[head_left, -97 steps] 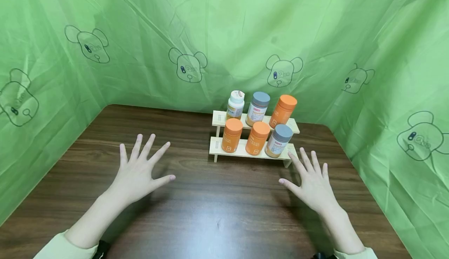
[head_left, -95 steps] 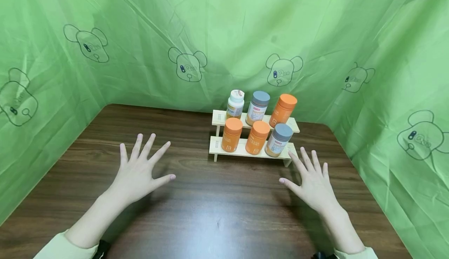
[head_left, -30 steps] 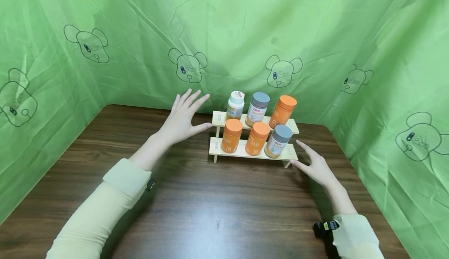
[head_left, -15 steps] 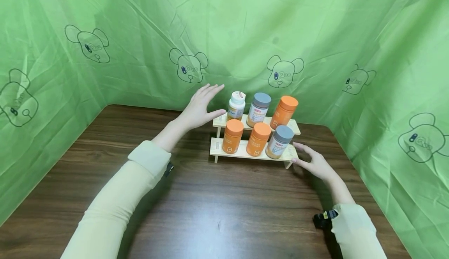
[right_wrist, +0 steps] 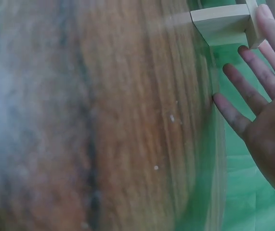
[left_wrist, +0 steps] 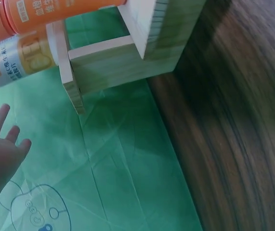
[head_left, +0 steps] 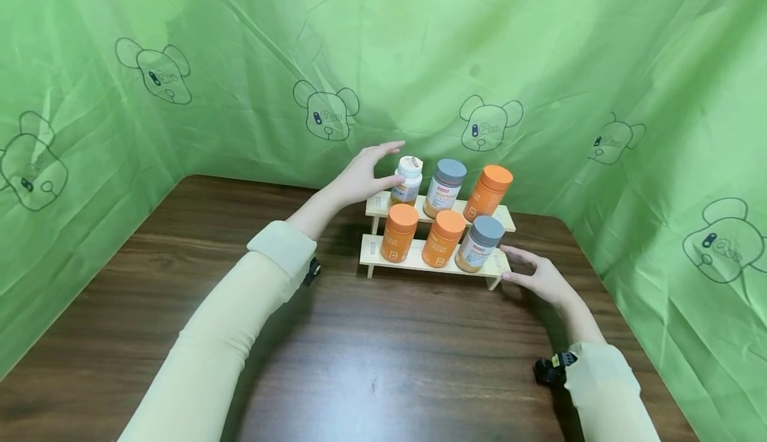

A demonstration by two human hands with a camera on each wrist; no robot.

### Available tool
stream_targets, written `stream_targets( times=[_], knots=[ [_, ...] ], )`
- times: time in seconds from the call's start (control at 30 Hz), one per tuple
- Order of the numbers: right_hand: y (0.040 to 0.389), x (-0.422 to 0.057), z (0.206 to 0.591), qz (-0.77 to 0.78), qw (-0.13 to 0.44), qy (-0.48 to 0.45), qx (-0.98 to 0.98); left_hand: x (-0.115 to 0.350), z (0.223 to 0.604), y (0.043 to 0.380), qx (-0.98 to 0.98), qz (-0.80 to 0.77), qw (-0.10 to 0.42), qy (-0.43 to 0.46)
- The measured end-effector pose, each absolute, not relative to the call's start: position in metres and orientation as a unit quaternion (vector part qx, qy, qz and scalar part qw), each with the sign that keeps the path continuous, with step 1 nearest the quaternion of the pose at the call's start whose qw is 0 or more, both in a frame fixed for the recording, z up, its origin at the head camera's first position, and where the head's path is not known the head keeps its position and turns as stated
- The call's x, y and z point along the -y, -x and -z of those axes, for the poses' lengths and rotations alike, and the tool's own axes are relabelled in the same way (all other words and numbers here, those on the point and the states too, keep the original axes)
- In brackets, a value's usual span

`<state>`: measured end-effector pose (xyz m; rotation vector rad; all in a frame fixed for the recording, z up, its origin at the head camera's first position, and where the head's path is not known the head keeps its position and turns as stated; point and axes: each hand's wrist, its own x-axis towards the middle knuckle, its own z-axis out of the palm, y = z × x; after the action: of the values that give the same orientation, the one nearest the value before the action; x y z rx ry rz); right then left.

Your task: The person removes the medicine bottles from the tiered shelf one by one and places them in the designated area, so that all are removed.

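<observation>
A two-step wooden rack (head_left: 374, 255) bears several jars in two rows. My left hand (head_left: 359, 179) reaches round the left side of the white bottle (head_left: 406, 192) on the upper step, fingers behind and thumb in front, without a visible grip. In the left wrist view, fingers (left_wrist: 1, 154) show apart from that bottle (left_wrist: 19, 60). My right hand (head_left: 545, 282) pinches the right end of the lower step between thumb and forefinger. Its other fingers stretch out beside the rack (right_wrist: 224, 21) in the right wrist view; the contact is partly hidden.
Beside the white bottle stand a grey-lidded jar (head_left: 445, 189) and an orange jar (head_left: 488, 192). On the lower step are two orange jars (head_left: 399, 232) and another grey-lidded jar (head_left: 479, 243). Green cloth (head_left: 240, 129) walls in the dark wooden table (head_left: 371, 349).
My left hand has moved right and slightly up to the white bottle. My right hand has come in to the rack's right end, its thumb and forefinger drawing closer together.
</observation>
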<state>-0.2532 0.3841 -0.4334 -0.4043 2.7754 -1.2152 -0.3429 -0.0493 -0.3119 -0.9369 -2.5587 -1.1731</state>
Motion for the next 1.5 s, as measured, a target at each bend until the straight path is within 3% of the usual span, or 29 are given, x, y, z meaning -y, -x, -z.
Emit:
stream_targets(
  times=[0.33, 0.77, 1.03, 1.5],
  knots=[
    [0.251, -0.383, 0.429, 0.409, 0.066, 0.140, -0.899, 0.034, 0.310, 0.345, 0.840, 0.425, 0.048, 0.334],
    [0.261, -0.387, 0.435, 0.451, 0.093, 0.133, -0.878, 0.034, 0.305, 0.345, 0.821, 0.466, 0.042, 0.327],
    [0.251, -0.378, 0.421, 0.465, 0.116, 0.116, -0.870, 0.035, 0.300, 0.341, 0.798, 0.532, 0.031, 0.282],
    [0.255, -0.382, 0.431, 0.439, 0.090, 0.118, -0.886, 0.054, 0.279, 0.336, 0.803, 0.544, 0.034, 0.241]
  ],
)
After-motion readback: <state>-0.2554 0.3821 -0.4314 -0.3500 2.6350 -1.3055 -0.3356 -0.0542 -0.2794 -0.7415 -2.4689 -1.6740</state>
